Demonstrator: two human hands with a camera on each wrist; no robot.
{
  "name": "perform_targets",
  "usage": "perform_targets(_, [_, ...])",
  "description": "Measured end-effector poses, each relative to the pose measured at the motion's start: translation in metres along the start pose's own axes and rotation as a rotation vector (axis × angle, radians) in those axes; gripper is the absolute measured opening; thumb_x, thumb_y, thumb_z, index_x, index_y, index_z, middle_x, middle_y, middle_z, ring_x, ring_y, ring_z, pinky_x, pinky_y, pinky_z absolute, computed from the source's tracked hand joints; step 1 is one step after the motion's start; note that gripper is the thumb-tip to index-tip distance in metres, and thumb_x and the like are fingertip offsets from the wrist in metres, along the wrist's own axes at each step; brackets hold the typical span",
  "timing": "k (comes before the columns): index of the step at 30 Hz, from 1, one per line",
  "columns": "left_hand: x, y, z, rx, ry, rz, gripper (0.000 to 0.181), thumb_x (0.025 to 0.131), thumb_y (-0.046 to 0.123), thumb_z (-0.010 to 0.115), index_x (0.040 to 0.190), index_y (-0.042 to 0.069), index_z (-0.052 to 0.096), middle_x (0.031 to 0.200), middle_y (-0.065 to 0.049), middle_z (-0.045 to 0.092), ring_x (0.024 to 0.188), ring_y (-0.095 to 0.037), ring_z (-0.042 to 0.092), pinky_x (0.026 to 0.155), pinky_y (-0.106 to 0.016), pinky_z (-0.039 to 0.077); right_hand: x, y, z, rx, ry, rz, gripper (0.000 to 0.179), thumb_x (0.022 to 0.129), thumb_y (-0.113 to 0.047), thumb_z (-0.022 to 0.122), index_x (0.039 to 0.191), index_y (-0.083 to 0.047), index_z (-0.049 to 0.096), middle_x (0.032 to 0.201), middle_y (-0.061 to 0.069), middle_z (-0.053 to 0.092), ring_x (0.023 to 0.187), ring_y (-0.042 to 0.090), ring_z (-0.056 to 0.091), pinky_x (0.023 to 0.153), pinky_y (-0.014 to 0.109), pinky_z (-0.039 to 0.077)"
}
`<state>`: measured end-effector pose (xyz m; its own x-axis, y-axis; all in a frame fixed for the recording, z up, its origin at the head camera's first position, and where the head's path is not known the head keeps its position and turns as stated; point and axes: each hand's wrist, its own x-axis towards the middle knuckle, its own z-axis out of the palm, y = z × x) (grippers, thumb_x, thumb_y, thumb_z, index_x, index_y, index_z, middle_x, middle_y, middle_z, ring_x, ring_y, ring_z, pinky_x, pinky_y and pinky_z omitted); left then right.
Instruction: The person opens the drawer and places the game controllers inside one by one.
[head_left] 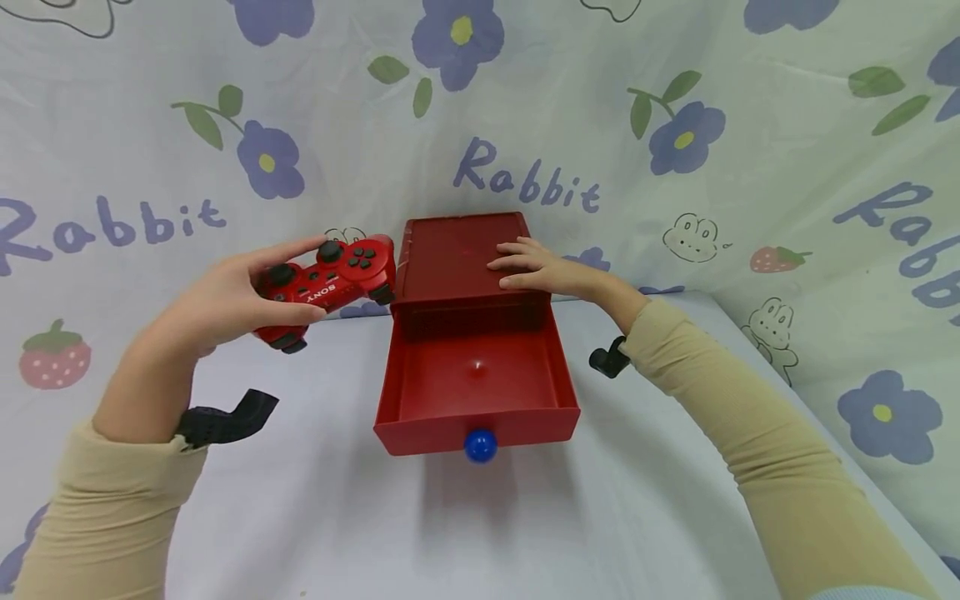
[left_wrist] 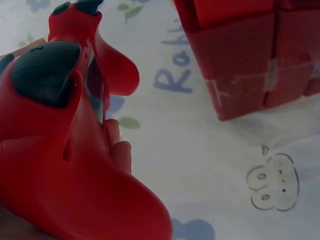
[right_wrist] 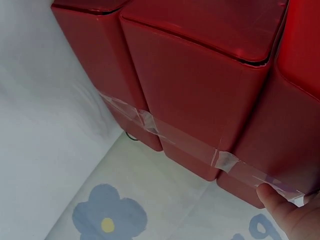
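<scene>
My left hand (head_left: 213, 296) grips a red Sony game controller (head_left: 341, 271), thumb on one side and fingers on the other, raised left of a red drawer box (head_left: 457, 250). The left wrist view shows the controller (left_wrist: 120, 195) up close, with fingertips (left_wrist: 121, 154) behind it. My right hand (head_left: 547, 271) rests on the box's top with its fingers spread and fairly straight. The box's drawer (head_left: 442, 383) is pulled out toward me, showing its red floor; a round blue knob (head_left: 481, 446) sits on its front.
A white-covered table (head_left: 300, 500) carries the box. Behind it hangs a patterned cloth (head_left: 360, 150) with flowers and "Rabbit" lettering. Clear tape (right_wrist: 185, 142) runs across the red box sections in the right wrist view. Black wrist mounts (head_left: 228, 417) sit on both sleeves.
</scene>
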<state>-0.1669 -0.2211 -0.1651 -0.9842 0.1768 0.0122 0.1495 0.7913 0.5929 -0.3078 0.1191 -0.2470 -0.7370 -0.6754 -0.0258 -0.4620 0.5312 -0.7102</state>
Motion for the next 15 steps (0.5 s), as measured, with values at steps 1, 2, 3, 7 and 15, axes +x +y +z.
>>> perform_targets(1, [0.0,0.004,0.001,0.008,-0.001,0.013,0.071,0.068,0.036,0.066,0.125,0.045,0.025,0.109,-0.011,0.041,0.095,-0.023,0.039,0.064,-0.03,0.045,0.0,0.0,0.0,0.0,-0.001,-0.004,0.052,0.079,-0.042,0.049,0.127,-0.03,0.033,0.136,-0.015,0.011,0.124,0.005,-0.009,0.098,0.044,0.014])
perform_targets(2, [-0.001,0.007,0.002,0.016,-0.003,0.023,0.07,0.068,0.036,0.066,0.124,0.046,0.025,0.109,-0.011,0.042,0.095,-0.022,0.038,0.064,-0.03,0.044,0.0,0.0,0.0,0.001,0.0,-0.004,0.052,0.079,-0.042,0.049,0.127,-0.03,0.033,0.136,-0.015,0.011,0.124,0.005,-0.009,0.098,0.044,0.014])
perform_targets(3, [-0.001,0.011,0.004,0.015,-0.007,0.035,0.07,0.067,0.035,0.066,0.124,0.046,0.026,0.108,-0.01,0.043,0.094,-0.022,0.039,0.064,-0.03,0.044,0.0,0.0,0.0,0.003,0.001,-0.002,0.052,0.079,-0.042,0.049,0.127,-0.031,0.033,0.136,-0.015,0.012,0.124,0.004,-0.008,0.098,0.043,0.014])
perform_targets(7, [0.0,0.023,0.012,-0.034,-0.04,0.069,0.067,0.068,0.031,0.067,0.122,0.045,0.03,0.106,-0.008,0.043,0.092,-0.023,0.042,0.062,-0.031,0.046,0.001,0.0,0.0,-0.005,0.001,-0.008,0.052,0.078,-0.043,0.049,0.126,-0.03,0.034,0.136,-0.015,0.011,0.124,0.005,-0.009,0.099,0.043,0.012])
perform_targets(15, [0.004,0.044,0.032,-0.092,-0.136,0.157,0.066,0.067,0.025,0.068,0.123,0.038,0.034,0.108,-0.008,0.043,0.094,-0.024,0.043,0.062,-0.034,0.048,0.001,0.0,-0.001,-0.004,0.003,0.001,0.052,0.078,-0.043,0.05,0.126,-0.031,0.034,0.136,-0.015,0.011,0.124,0.006,-0.009,0.099,0.042,0.015])
